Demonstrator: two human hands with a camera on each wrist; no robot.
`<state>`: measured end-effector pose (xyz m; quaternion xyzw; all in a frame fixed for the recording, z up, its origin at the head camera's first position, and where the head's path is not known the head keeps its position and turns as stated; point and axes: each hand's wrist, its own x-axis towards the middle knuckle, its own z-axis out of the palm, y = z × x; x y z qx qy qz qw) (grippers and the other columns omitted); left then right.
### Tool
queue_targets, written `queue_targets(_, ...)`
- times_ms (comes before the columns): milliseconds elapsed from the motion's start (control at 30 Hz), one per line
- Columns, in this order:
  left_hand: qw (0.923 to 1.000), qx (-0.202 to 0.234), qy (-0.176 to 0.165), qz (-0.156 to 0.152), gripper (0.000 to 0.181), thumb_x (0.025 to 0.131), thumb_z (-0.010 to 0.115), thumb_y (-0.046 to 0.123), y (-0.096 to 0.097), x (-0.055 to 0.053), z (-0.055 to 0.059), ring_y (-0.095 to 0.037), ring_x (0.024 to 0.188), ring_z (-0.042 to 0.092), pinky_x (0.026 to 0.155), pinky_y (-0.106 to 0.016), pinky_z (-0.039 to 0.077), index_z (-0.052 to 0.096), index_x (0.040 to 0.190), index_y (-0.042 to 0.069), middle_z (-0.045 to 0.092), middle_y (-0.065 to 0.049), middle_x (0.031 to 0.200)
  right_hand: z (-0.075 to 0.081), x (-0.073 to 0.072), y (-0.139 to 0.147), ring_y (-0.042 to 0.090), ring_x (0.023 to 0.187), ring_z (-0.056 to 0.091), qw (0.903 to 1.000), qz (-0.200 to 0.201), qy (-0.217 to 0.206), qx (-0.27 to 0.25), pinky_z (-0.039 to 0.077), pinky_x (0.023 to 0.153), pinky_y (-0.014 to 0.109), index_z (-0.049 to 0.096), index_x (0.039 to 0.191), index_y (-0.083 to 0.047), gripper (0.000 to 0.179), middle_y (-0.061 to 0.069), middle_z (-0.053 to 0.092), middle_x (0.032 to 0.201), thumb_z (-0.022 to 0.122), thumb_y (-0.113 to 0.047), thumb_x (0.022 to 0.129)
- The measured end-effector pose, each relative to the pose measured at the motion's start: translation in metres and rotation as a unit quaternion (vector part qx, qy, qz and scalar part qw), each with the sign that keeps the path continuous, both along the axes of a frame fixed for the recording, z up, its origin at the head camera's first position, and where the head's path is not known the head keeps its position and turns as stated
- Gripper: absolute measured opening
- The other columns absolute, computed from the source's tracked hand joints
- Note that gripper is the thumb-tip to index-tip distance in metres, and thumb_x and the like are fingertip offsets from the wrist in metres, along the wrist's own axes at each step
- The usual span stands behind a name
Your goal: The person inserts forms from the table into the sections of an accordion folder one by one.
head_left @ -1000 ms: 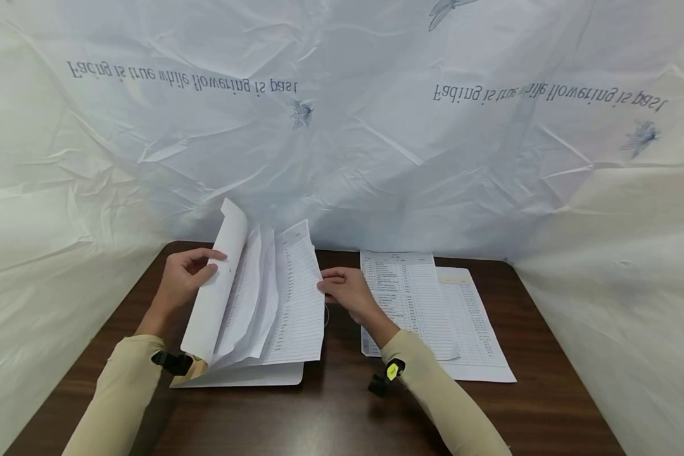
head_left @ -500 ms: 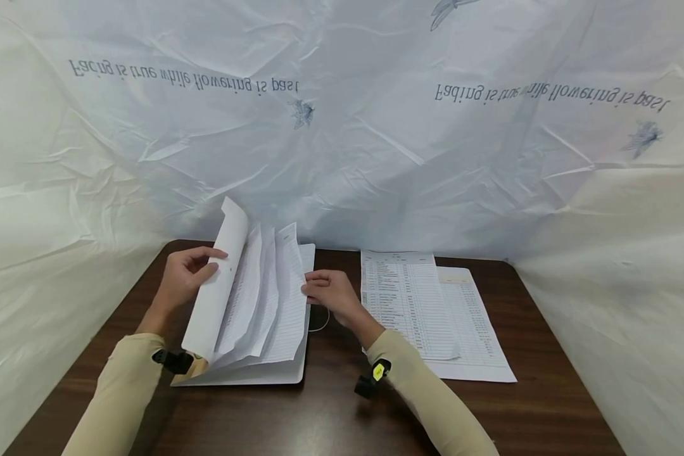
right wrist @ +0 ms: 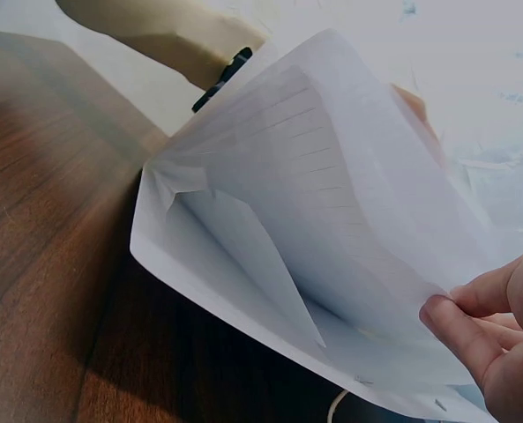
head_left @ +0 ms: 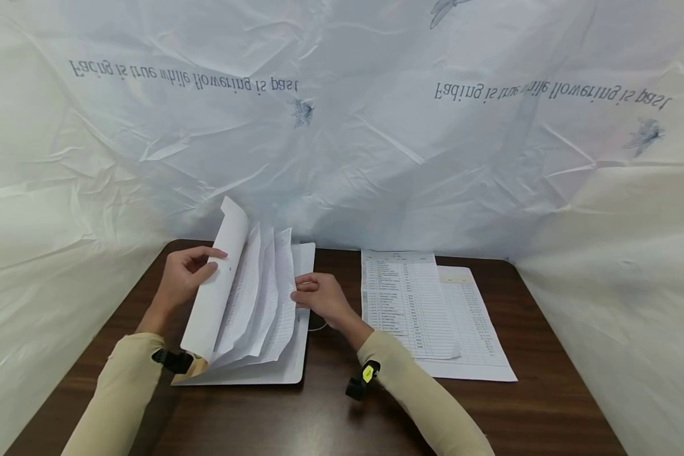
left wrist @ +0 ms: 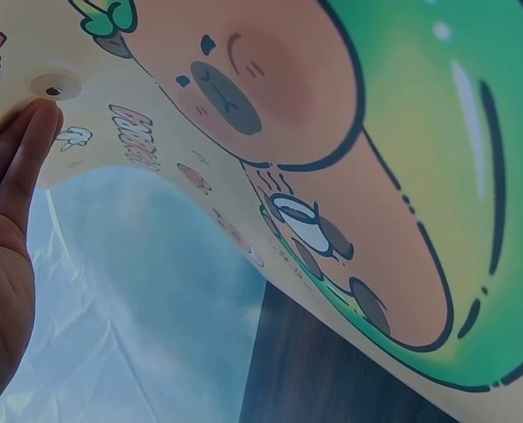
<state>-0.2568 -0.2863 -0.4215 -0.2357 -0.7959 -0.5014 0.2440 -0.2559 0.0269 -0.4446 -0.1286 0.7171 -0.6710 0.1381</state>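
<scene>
A folder stands spread on the left of the table. Its lifted cover (head_left: 212,316) is white inside; the outside carries a cartoon animal print (left wrist: 305,97) and a round button (left wrist: 56,87). My left hand (head_left: 179,278) pinches this cover's edge, with the thumb on the white side. Several printed sheets (head_left: 282,297) fan upward between the cover and the folder's flat back (head_left: 262,375). With thumb and fingers, my right hand (head_left: 326,300) pinches the outer edge of the rightmost sheet. In the right wrist view, a folded inner flap (right wrist: 243,247) shows beneath the sheets.
Two overlapping printed lists, a front one (head_left: 399,304) and a back one (head_left: 479,329), lie on the right of the dark wooden table (head_left: 342,418). A thin cord (head_left: 318,327) loops out beside the folder. White plastic sheeting (head_left: 342,158) hangs around the table.
My right hand has moved left with the sheet's edge, bringing the sheet closer to the others and uncovering more of the folder's back. The left hand keeps its hold on the cover.
</scene>
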Motion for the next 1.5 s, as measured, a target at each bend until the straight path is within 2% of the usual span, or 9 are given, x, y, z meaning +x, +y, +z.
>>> queue_targets(67,1.0,-0.001,-0.004,-0.003,0.021,0.087,0.062,-0.013,0.002,0.003,0.003,-0.003,0.052,0.053,0.051,-0.019,0.046,0.075,0.102,-0.008,0.069,-0.008,0.075,-0.001,0.0,-0.002,0.026,0.098,0.073,1.0,-0.002,0.004,0.007,0.06,0.079,0.035,0.067,0.123,0.005,0.033,0.02,0.071,0.116,0.072,0.001,0.091)
queue_targets(133,1.0,-0.004,-0.009,-0.003,0.02,0.087,0.061,-0.013,0.005,0.007,0.009,-0.004,0.053,0.055,0.052,-0.02,0.048,0.074,0.102,-0.009,0.07,-0.013,0.077,-0.001,0.0,-0.005,0.027,0.098,0.073,0.9999,-0.004,0.003,0.008,0.06,0.078,0.035,0.067,0.123,0.005,0.033,0.021,0.071,0.116,0.072,0.0,0.09)
queue_targets(267,0.9999,0.003,-0.012,0.0,0.021,0.088,0.062,-0.011,0.004,0.006,0.007,-0.004,0.055,0.058,0.054,-0.019,0.049,0.075,0.103,-0.006,0.072,-0.009,0.079,-0.003,0.0,-0.009,0.025,0.094,0.074,0.9999,-0.008,0.003,0.014,0.06,0.076,0.034,0.069,0.121,0.002,0.032,0.018,0.072,0.114,0.074,-0.002,0.09)
queue_targets(333,0.9999,-0.001,-0.012,0.002,0.021,0.087,0.062,-0.012,0.003,0.004,0.004,-0.005,0.055,0.058,0.054,-0.019,0.049,0.075,0.103,-0.007,0.071,-0.011,0.079,-0.004,-0.001,-0.011,0.025,0.091,0.075,0.9998,-0.008,0.007,0.018,0.06,0.075,0.034,0.07,0.12,0.001,0.031,0.017,0.073,0.112,0.075,-0.002,0.089)
queue_targets(567,0.9997,-0.004,-0.019,-0.013,0.019,0.088,0.06,-0.013,0.016,0.021,0.026,-0.003,0.057,0.059,0.055,-0.02,0.051,0.072,0.102,-0.012,0.069,-0.025,0.082,-0.007,0.0,-0.017,0.017,0.076,0.075,0.9971,-0.025,0.041,0.06,0.06,0.067,0.03,0.072,0.113,-0.003,0.025,0.007,0.076,0.1,0.078,-0.006,0.088)
queue_targets(700,0.9997,-0.007,-0.022,-0.009,0.019,0.088,0.06,-0.012,0.019,0.024,0.03,-0.003,0.059,0.06,0.056,-0.02,0.051,0.072,0.102,-0.013,0.068,-0.025,0.082,-0.006,0.001,-0.018,0.015,0.071,0.074,0.9943,-0.026,0.06,0.084,0.059,0.065,0.029,0.073,0.113,-0.004,0.024,0.005,0.077,0.097,0.077,-0.009,0.09)
queue_targets(1033,0.9998,-0.013,0.001,-0.013,0.019,0.086,0.061,-0.014,0.019,0.021,0.027,-0.003,0.054,0.053,0.052,-0.019,0.047,0.074,0.101,-0.011,0.066,-0.017,0.073,-0.006,0.001,-0.019,0.015,0.065,0.073,0.9916,-0.031,0.071,0.104,0.059,0.063,0.031,0.073,0.113,-0.004,0.022,0.004,0.078,0.091,0.075,-0.008,0.091)
queue_targets(1367,0.9999,-0.011,-0.006,-0.008,0.019,0.087,0.061,-0.012,0.02,0.022,0.028,-0.003,0.055,0.054,0.053,-0.019,0.047,0.073,0.101,-0.012,0.066,-0.016,0.073,-0.009,0.002,-0.018,0.013,0.062,0.072,0.9885,-0.032,0.098,0.11,0.058,0.06,0.029,0.074,0.112,-0.004,0.021,0.003,0.077,0.088,0.074,-0.01,0.092)
queue_targets(1500,1.0,-0.005,-0.006,-0.004,0.019,0.088,0.061,-0.012,0.013,0.012,0.017,-0.004,0.056,0.054,0.054,-0.019,0.047,0.073,0.102,-0.011,0.066,-0.017,0.074,-0.007,0.001,-0.011,0.014,0.065,0.072,0.9895,-0.029,0.105,0.096,0.059,0.063,0.029,0.074,0.114,-0.003,0.023,0.006,0.078,0.091,0.074,-0.011,0.092)
